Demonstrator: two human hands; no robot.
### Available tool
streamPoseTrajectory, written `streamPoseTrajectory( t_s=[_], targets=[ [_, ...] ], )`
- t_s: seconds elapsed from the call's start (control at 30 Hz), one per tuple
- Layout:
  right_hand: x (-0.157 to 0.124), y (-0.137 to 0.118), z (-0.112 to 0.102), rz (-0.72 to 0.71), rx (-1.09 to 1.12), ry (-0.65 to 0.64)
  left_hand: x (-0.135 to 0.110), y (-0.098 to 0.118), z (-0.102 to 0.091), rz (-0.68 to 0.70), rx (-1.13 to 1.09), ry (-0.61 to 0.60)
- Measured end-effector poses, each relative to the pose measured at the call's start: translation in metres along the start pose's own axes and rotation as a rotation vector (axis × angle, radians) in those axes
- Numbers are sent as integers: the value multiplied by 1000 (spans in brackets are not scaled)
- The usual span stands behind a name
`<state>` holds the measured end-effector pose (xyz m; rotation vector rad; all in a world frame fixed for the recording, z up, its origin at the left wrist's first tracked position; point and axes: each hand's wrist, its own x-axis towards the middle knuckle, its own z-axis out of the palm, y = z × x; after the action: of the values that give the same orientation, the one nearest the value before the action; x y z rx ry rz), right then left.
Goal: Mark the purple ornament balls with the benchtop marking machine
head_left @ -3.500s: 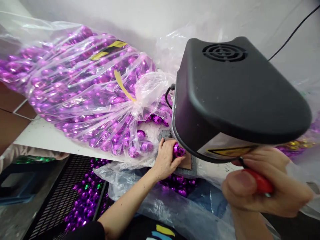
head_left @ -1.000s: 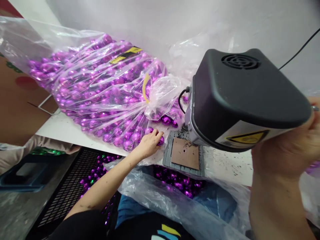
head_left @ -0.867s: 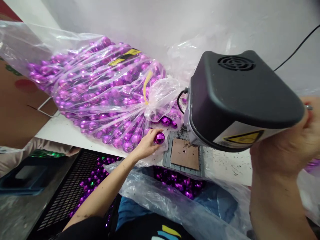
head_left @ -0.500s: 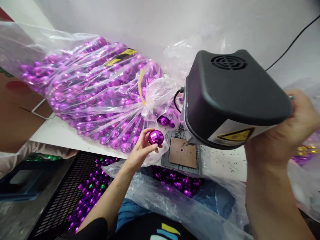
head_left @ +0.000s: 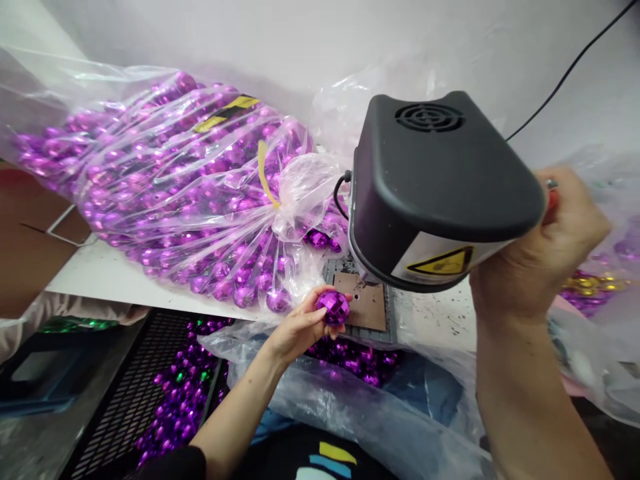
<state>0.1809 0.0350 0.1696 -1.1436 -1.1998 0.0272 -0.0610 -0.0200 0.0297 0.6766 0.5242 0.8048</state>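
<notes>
A shiny purple faceted ball ornament (head_left: 333, 307) is pinched in the fingers of my left hand (head_left: 299, 331), at the front left corner of a brown board (head_left: 371, 311) with a small hole. That board lies on the grey metal base (head_left: 391, 327) of a black bench machine (head_left: 450, 173), whose housing stands above it. My right hand (head_left: 545, 260) is closed at the right side of the housing, on what looks like a handle with a red part; the fingers are mostly hidden behind the machine. Dark shavings are scattered on the base.
A tied clear bag (head_left: 180, 193) full of purple balls fills the table's left side. Below, a black mesh crate (head_left: 120, 393) and plastic sheeting (head_left: 345, 407) hold more balls. A person's sleeve (head_left: 25, 320) shows at far left. A black cable (head_left: 565, 80) runs behind the machine.
My left hand has brought the purple ball down and right, from beside the bag to the front of the brown board, turning it. My right hand stays at the machine; the view has shifted slightly.
</notes>
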Motion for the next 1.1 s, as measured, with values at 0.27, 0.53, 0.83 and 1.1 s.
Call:
streamPoseTrajectory(
  t_s=[0.27, 0.53, 0.83, 1.1],
  targets=[
    [0, -4, 1, 43, 5, 20, 19, -12, 4, 112, 471, 188],
    [1, -2, -1, 30, -4, -20, 33, 1, -4, 89, 747, 172],
    [-1, -3, 1, 17, -37, -3, 45, -11, 4, 272, 1208, 202],
    [-1, -4, -1, 38, -21, 17, 63, -32, 14, 430, 1476, 314]
  ],
)
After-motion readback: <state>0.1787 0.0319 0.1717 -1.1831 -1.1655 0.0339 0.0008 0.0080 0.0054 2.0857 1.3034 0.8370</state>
